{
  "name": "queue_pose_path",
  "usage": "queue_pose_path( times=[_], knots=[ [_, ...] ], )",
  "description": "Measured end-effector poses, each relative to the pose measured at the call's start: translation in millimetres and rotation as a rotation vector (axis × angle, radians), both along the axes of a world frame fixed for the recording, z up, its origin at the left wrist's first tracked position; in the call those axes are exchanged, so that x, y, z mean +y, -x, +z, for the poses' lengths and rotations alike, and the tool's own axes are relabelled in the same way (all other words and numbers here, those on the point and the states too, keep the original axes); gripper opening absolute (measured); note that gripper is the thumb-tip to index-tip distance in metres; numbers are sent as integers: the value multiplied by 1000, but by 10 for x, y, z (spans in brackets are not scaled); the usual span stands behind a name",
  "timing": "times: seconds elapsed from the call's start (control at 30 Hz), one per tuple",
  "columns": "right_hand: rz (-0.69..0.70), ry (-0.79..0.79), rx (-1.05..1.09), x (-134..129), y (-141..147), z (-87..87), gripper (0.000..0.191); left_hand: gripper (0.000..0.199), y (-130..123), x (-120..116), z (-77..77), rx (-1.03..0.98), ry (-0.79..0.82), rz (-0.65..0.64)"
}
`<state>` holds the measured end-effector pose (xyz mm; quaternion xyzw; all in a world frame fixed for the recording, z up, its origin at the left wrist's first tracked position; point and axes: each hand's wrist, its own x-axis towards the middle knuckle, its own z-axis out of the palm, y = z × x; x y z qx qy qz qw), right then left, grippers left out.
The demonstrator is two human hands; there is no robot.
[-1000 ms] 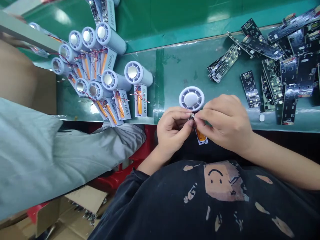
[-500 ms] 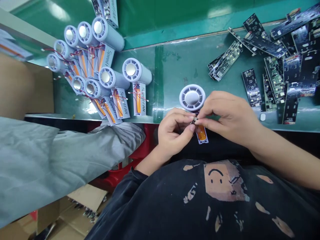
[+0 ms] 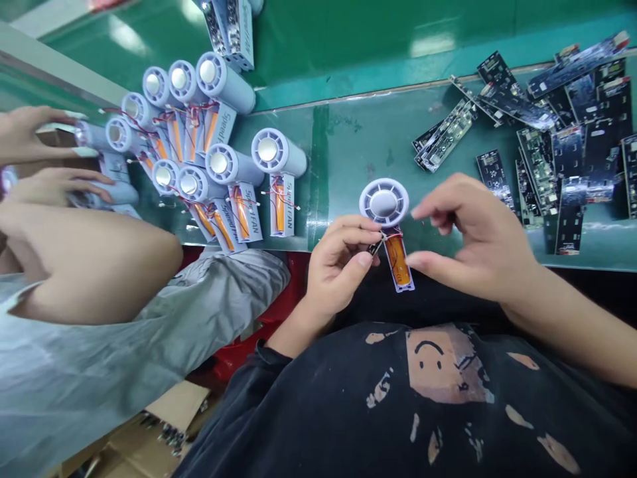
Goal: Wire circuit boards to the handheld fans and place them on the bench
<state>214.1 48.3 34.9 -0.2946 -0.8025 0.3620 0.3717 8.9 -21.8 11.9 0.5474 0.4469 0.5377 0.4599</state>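
In front of me a handheld fan (image 3: pixel 383 202) lies on the bench edge, its round head away from me. Its opened handle shows an orange battery (image 3: pixel 397 260) with thin wires near the neck. Between the thumb and fingers of my left hand (image 3: pixel 338 262) is a small dark circuit board (image 3: pixel 375 245), left of the handle and mostly covered by the fingers. A small connector shows at the board's upper end. My right hand (image 3: pixel 462 242) hovers just right of the fan, thumb and forefinger spread apart, nothing between them.
Several similar fans (image 3: pixel 279 153) stand in a group on the left of the green bench (image 3: pixel 343 143). Loose circuit boards (image 3: pixel 542 166) are piled on the right. At far left a co-worker's hands (image 3: pixel 54 166) touch other fans. A cardboard box (image 3: pixel 134 441) sits below.
My right hand has let go of the connector area and opened, moving right. My left hand keeps the board. The co-worker's hands have come into view among the fans.
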Motion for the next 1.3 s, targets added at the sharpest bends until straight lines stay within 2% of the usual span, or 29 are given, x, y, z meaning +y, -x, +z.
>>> queue_pose_path(
  times=[0.1,0.17,0.23,0.3,0.33,0.4,0.5,0.6,0.67,0.77,0.87,1.0,1.1,1.17,1.23,1.3],
  knots=[
    [263,207,-54,-145,-45,68,30,40,-20,-121,4,-18,23,-42],
    [351,373,-186,-238,-16,79,37,62,-69,-237,12,58,-10,-153],
    [288,503,-319,-296,37,62,41,82,-105,-330,27,207,-61,-282],
    [179,609,-345,-314,78,34,38,94,-92,-361,40,322,-98,-365],
    [147,682,-303,-315,88,19,36,94,-66,-347,45,341,-108,-377],
    [176,908,-139,-311,88,-6,34,78,7,-268,44,353,-127,-318],
    [376,1308,144,-314,80,-38,39,55,66,-96,19,471,-188,-206],
    [491,1528,342,-318,96,-63,39,63,9,31,-16,576,-271,-251],
    [467,1580,412,-314,110,-75,35,60,-49,76,-30,607,-269,-236],
    [411,1592,434,-309,112,-102,30,34,-86,116,-38,699,-244,-103],
    [452,1606,436,-311,91,-157,31,13,-29,153,-41,791,-279,-15],
    [427,1584,447,-294,53,-234,35,22,163,179,7,799,-277,-67],
    [396,1551,420,-267,35,-256,36,31,302,157,108,726,-167,-207],
    [388,1550,417,-249,31,-254,35,45,327,126,173,684,-115,-289],
    [394,1560,432,-232,29,-239,33,51,277,95,204,698,-111,-249],
    [415,1577,459,-215,24,-213,31,42,170,78,191,780,-142,-146]
  ],
)
